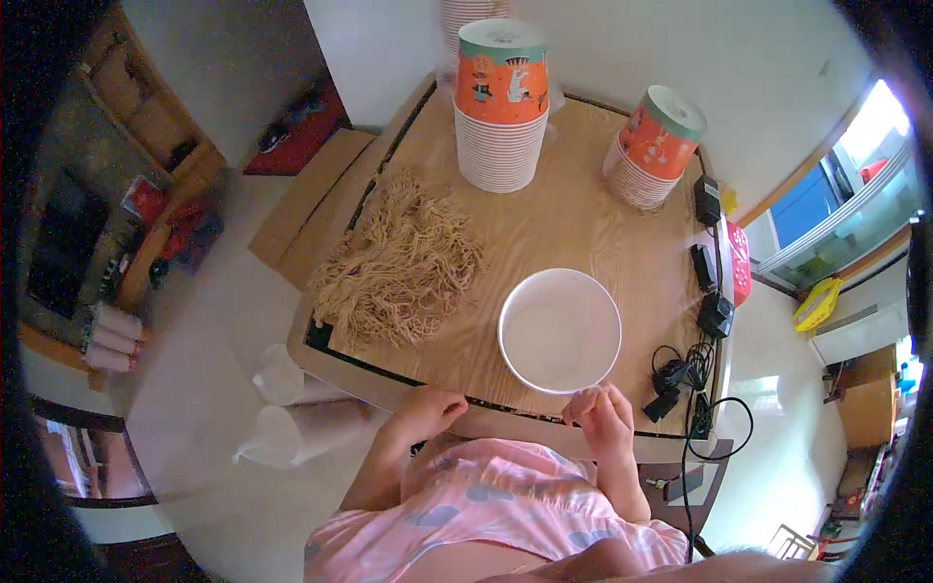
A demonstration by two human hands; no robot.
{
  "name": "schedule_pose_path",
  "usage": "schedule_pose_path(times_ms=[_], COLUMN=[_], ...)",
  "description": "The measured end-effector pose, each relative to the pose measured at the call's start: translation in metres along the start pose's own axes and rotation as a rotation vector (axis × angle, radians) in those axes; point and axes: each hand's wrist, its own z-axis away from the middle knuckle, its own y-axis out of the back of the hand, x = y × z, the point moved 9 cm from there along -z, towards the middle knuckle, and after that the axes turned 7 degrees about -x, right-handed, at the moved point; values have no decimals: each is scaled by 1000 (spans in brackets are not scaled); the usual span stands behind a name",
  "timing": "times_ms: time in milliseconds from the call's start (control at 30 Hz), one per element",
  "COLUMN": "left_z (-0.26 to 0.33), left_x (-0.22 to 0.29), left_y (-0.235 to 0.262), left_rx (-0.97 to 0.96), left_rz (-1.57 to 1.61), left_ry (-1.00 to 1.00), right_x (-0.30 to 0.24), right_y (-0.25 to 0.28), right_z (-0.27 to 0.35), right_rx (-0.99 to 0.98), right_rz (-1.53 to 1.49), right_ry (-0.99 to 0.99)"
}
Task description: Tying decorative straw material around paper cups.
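Clearly cartoon-printed tubs (502, 87) beyond white tub (559, 332)

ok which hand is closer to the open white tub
Right. The right hand is by the near rim of the white tub, contact unclear; the left hand is farther off, to the tub's left, near the front edge of the table.

Two hands (435, 412) (604, 418) — one loose tub (561, 338), two orange-topped stacks (501, 107) (655, 148), one twine heap (400, 262)
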Motion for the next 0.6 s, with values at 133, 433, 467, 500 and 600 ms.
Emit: schedule_pose_path(times_ms=[133, 433, 467, 500, 600], left_z=[1, 12, 0, -3, -35], left_x=[-7, 98, 105, 108, 107], left_y=[-15, 82, 84, 98, 119], left_rx=[-91, 431, 433, 626, 780], left_rz=[10, 284, 281, 207, 140], left_ry=[-34, -382, -386, -379, -315], right_x=[3, 3, 3, 1, -3], right_y=[20, 8, 7, 3, -1], right_z=[6, 12, 11, 8, 8], right_rx=[138, -42, -42, -56, -24], right_rz=[1, 321, 322, 358, 450], right_ry=[-99, -348, -344, -298, -261])
